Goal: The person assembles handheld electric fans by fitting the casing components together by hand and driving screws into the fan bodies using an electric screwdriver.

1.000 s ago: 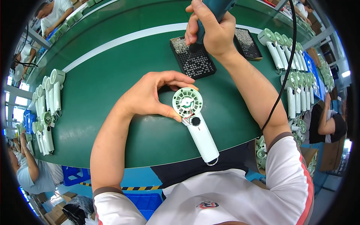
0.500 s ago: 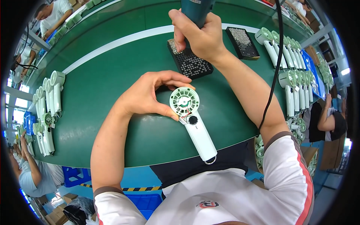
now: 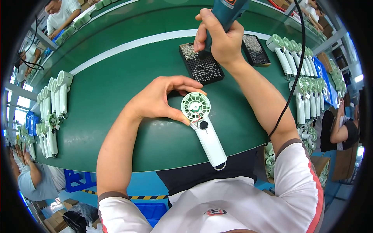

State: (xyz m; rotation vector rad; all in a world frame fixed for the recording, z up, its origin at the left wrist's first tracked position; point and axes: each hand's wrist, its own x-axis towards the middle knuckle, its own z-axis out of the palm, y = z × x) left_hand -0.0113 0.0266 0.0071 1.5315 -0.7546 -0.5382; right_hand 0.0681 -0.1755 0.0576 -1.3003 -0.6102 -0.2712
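Observation:
A handheld fan (image 3: 211,141) in white and pale green lies on the green worktable, its round head uncovered, with thin red and dark wires showing below the hub. My left hand (image 3: 158,98) curls around that head, thumb at the lower left and fingers along the top. Farther away, my right hand (image 3: 228,46) is wrapped around a teal electric screwdriver (image 3: 228,11). Its dark nose points down at a black screw tray (image 3: 212,80) whose holes hold many small screws. The bit's very tip is too small to make out.
Another black tray (image 3: 264,65) of screws sits to the right. A black cable (image 3: 297,73) hangs past my right forearm. Assembled fans stand in rows at the left (image 3: 62,91) and right (image 3: 287,62) table edges. Co-workers sit around neighbouring benches.
My right hand has shifted right, and the screwdriver now leans with its nose visible over the tray. My left hand keeps its hold on the fan. The whole view has moved slightly.

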